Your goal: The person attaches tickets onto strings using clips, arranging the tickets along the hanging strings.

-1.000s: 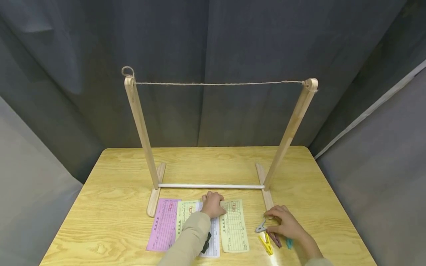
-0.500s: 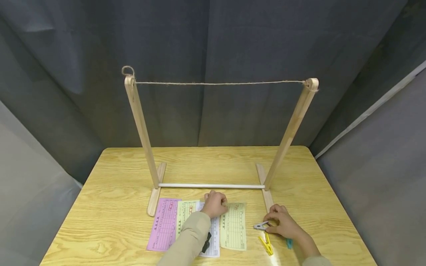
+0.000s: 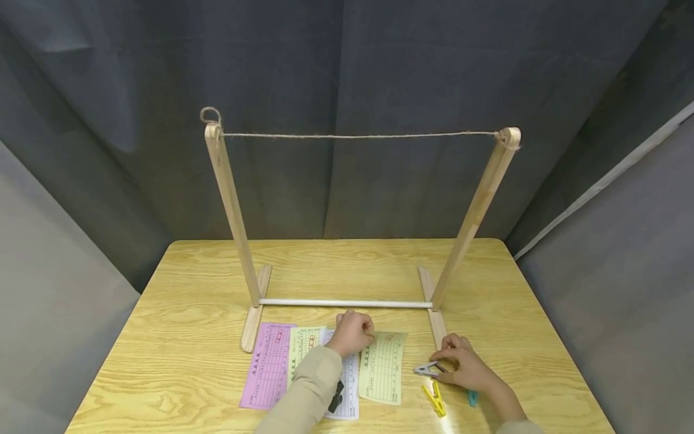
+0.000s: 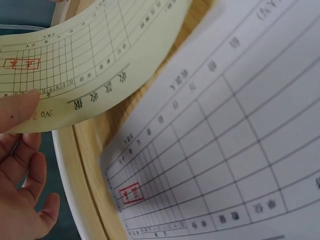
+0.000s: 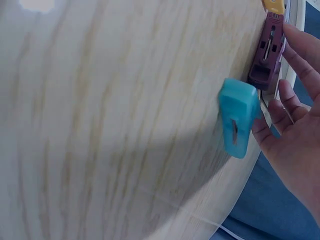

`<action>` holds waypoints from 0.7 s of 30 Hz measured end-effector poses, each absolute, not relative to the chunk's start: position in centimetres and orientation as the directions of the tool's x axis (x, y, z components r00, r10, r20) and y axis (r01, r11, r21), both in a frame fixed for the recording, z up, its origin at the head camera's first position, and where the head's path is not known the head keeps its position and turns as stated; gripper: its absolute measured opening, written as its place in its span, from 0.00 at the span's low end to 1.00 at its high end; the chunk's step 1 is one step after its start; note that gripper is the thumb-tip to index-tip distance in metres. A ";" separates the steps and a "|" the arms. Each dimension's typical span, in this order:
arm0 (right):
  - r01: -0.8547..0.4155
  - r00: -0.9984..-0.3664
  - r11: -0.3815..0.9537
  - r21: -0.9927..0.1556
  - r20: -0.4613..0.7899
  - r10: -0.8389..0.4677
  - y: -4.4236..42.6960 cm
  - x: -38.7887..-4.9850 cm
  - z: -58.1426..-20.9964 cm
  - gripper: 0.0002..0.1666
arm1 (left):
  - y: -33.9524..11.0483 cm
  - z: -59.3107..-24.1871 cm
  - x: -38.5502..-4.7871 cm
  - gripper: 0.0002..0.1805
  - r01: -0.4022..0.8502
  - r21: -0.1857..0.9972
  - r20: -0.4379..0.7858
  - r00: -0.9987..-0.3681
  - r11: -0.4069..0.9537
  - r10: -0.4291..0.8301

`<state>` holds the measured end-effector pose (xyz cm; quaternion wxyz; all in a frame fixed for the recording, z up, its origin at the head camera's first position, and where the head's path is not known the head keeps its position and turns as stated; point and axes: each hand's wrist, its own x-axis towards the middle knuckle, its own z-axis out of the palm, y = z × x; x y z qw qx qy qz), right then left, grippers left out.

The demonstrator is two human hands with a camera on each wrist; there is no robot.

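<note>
My left hand (image 3: 353, 333) pinches the top edge of a pale yellow-green receipt slip (image 3: 382, 369). In the left wrist view the slip (image 4: 100, 60) curves up off the table, with the thumb on its printed face. A white slip (image 4: 225, 125) lies flat beside it. My right hand (image 3: 468, 366) is low over the table among the clothespins. A grey clothespin (image 3: 427, 368) lies at its fingertips. In the right wrist view the fingers grip a purple clothespin (image 5: 266, 52), largely hidden in the head view. A teal clothespin (image 5: 237, 117) lies near the palm, and a yellow clothespin (image 3: 434, 399) in front.
A wooden stand with two posts (image 3: 233, 211) carries a stretched twine (image 3: 347, 137) above the table. Its white crossbar (image 3: 347, 302) runs low behind the slips. A pink slip (image 3: 268, 367) and another yellow-green slip (image 3: 305, 346) lie to the left. Dark curtains (image 3: 271, 181) surround the table.
The left hand has lifted the top of the yellow-green slip. The purple clothespin has gone from sight below the right thumb, and the grey one has turned slightly.
</note>
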<state>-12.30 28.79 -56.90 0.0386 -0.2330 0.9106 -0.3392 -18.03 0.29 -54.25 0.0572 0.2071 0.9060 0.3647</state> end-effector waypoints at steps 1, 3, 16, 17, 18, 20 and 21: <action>-0.390 -0.892 0.666 -0.636 0.081 -0.445 28.7 -12.3 -56.9 0.16 | 0.3 -54.2 -18.0 0.11 0.333 0.682 0.046 -0.908 0.651 0.416; -0.371 -0.896 0.672 -0.641 0.057 -0.440 28.6 -12.3 -56.8 0.15 | 0.3 -54.2 -18.0 0.11 0.335 0.679 0.047 -0.908 0.654 0.416; -0.307 -0.910 0.724 -0.618 -0.032 -0.414 28.0 -12.0 -56.4 0.11 | 0.1 -53.6 -17.9 0.12 0.333 0.693 0.055 -0.909 0.640 0.414; -0.289 -0.913 0.724 -0.626 -0.048 -0.406 28.0 -12.0 -56.4 0.10 | 0.1 -53.5 -17.9 0.11 0.325 0.700 0.047 -0.909 0.635 0.414; -0.277 -0.915 0.721 -0.635 -0.056 -0.400 28.0 -12.0 -56.4 0.08 | 0.0 -53.4 -17.9 0.10 0.318 0.707 0.040 -0.910 0.632 0.414; -0.266 -0.919 0.710 -0.652 -0.053 -0.392 28.2 -11.9 -56.5 0.05 | -0.1 -53.2 -17.8 0.09 0.291 0.731 0.015 -0.911 0.618 0.412; -0.269 -0.918 0.694 -0.667 -0.040 -0.394 28.3 -11.8 -56.5 0.04 | -0.1 -53.0 -17.8 0.08 0.282 0.742 0.007 -0.911 0.608 0.413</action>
